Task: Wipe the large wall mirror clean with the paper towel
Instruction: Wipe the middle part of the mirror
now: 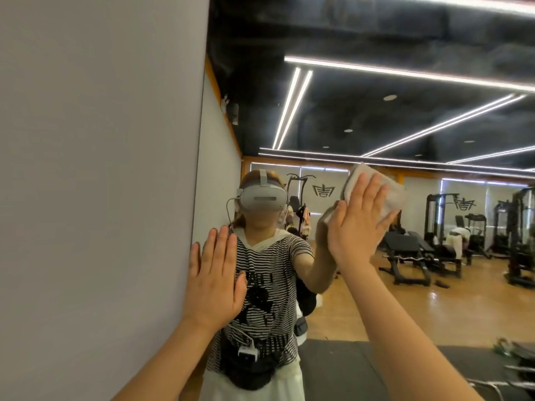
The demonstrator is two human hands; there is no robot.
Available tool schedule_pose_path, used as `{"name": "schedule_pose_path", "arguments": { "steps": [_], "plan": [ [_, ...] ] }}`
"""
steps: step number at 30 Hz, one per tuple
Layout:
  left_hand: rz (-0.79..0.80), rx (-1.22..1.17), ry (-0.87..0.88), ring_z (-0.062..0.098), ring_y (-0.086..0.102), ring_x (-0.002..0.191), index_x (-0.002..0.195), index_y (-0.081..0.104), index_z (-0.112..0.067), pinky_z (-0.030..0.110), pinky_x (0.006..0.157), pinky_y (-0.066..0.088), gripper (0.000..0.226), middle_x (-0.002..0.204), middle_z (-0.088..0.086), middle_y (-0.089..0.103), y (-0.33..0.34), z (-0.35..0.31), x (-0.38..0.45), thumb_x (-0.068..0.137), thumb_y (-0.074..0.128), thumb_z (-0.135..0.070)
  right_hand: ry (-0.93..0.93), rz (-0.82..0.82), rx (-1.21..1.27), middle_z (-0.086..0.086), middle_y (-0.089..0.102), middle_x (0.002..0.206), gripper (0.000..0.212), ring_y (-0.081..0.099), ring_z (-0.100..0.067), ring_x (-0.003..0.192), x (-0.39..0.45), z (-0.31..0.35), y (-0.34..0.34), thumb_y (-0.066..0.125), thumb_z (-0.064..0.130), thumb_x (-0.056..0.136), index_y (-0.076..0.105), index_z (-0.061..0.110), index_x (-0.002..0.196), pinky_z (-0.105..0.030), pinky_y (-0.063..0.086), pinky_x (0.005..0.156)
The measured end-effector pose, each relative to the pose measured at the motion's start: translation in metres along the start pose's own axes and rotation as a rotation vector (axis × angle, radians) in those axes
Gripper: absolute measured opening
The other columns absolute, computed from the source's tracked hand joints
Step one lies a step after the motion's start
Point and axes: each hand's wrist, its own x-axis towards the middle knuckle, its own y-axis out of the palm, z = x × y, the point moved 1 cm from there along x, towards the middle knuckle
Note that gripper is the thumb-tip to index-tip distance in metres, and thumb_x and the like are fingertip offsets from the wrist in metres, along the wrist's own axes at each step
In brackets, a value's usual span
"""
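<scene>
the right hand (357, 227) has its fingers (373, 192) straight and slightly spread, pressing one folded off-white paper towel (388, 195) flat against the large wall mirror (376, 111). the towel sits under the palm and fingertips and sticks out past them toward the upper right; its long axis runs on a slant from the lower left, by the thumb, up to the upper right. it lies about level with the reflected head, right of it.

the left hand (212, 282) also has straight fingers (223, 244), close together, laid flat at the mirror's left edge where the glass meets the plain grey wall (95, 169); it holds nothing. two bare forearms rise from the bottom of the view.

the mirror shows the person's reflection in a black-and-white striped t-shirt (266, 285) with a white headset (260, 198), a wooden gym floor (405, 308), black weight benches (414, 256) and long white ceiling light strips (405, 73).
</scene>
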Motion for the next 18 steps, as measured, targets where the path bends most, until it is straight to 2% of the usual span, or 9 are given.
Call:
{"name": "schedule_pose_path", "arguments": {
  "steps": [3,5,8,12,15,18],
  "plan": [
    [0.014,0.012,-0.006,0.024,-0.005,0.150,0.150,0.015,-0.005,0.046,0.119,0.001,0.072,0.158,0.014,0.012,0.001,0.000,-0.001,0.089,0.035,-0.037,0.046,0.032,0.053,-0.003,-0.017,0.161,0.063,-0.015,-0.023,0.148,-0.010,0.035,0.004,0.024,0.030,0.104,-0.013,0.018,0.153,-0.050,-0.014,0.115],
    [0.022,0.010,-0.009,0.024,-0.003,0.150,0.151,0.015,-0.005,0.046,0.120,0.001,0.073,0.159,0.013,0.011,0.001,0.001,-0.001,0.089,0.035,-0.037,-0.084,0.040,0.053,-0.001,-0.024,0.157,0.060,-0.018,-0.022,0.147,-0.022,0.062,0.013,0.019,0.031,0.103,-0.018,0.021,0.149,-0.050,-0.017,0.113],
    [0.032,-0.013,-0.017,0.025,0.001,0.150,0.150,0.016,-0.004,0.047,0.119,0.003,0.073,0.159,0.013,0.015,0.000,0.001,-0.001,0.089,0.036,-0.037,-0.273,0.063,0.033,-0.002,-0.020,0.156,0.059,-0.016,-0.024,0.146,-0.038,0.092,0.031,0.011,0.036,0.098,-0.017,0.021,0.149,-0.054,-0.010,0.115],
    [0.060,-0.043,-0.022,0.026,0.006,0.149,0.151,0.016,-0.006,0.046,0.119,0.004,0.072,0.158,0.013,0.016,-0.002,0.001,-0.001,0.089,0.036,-0.038,-0.418,0.056,-0.035,-0.006,-0.004,0.160,0.061,-0.002,-0.026,0.148,-0.039,0.087,0.037,0.017,0.037,0.098,-0.007,0.019,0.151,-0.056,-0.002,0.114],
    [0.079,-0.094,-0.023,0.021,-0.002,0.150,0.151,0.015,-0.007,0.044,0.120,0.003,0.072,0.158,0.012,0.015,-0.005,0.003,0.000,0.090,0.037,-0.037,-0.494,0.050,-0.072,-0.005,-0.005,0.159,0.060,-0.003,-0.025,0.147,-0.037,0.080,0.035,0.017,0.037,0.099,-0.005,0.018,0.151,-0.055,-0.002,0.114],
    [0.068,-0.273,0.006,0.016,0.002,0.149,0.151,0.017,-0.012,0.036,0.121,0.000,0.067,0.158,0.007,0.016,-0.017,0.006,0.000,0.090,0.038,-0.031,-0.515,0.034,-0.100,-0.006,-0.003,0.159,0.061,-0.002,-0.024,0.147,-0.037,0.079,0.036,0.019,0.038,0.099,-0.004,0.018,0.152,-0.054,-0.005,0.116]
  ]
}}
